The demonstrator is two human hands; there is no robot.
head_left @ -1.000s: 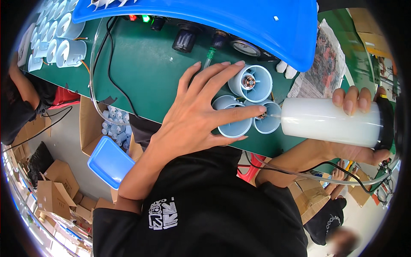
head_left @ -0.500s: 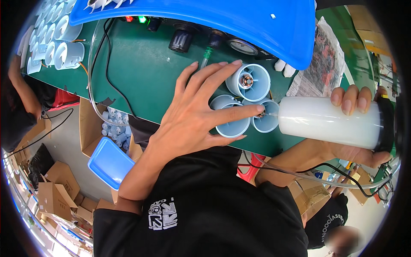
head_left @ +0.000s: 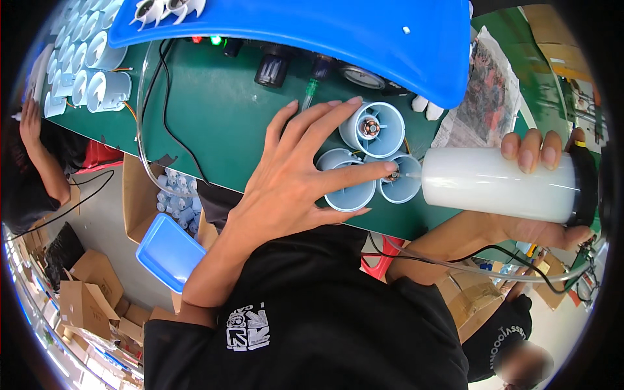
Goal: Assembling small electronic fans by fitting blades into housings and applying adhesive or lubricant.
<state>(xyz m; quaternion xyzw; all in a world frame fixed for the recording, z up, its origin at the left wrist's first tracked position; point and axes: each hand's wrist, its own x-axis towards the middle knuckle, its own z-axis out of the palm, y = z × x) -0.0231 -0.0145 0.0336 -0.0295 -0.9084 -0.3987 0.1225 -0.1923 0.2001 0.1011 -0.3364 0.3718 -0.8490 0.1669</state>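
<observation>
My right hand (head_left: 531, 155) grips a fat white dispensing syringe (head_left: 497, 185) with a black end cap, held almost level. Its thin tip reaches into the lower right light-blue round housing (head_left: 407, 187), by the small copper-coloured motor core. My left hand (head_left: 279, 175) lies spread over the group, index finger stretched to that core and thumb beside the lower left housing (head_left: 351, 197), which it partly covers. Another fingertip meets the rim of the upper housing (head_left: 392, 123), whose core shows in the middle. All three housings stand with their open ends up on the green table.
A blue tray (head_left: 312, 29) with white fan blades overhangs black knobs and a gauge (head_left: 362, 77). Rows of housings (head_left: 107, 91) stand far left, near a co-worker's arm (head_left: 42, 149). Newspaper (head_left: 481, 91) lies right. A clear hose (head_left: 520, 276) and black cable hang below the syringe.
The view has shifted slightly, showing more fan blades in the tray. My hands and the syringe keep their places at the housings. At far left the co-worker's hand has moved.
</observation>
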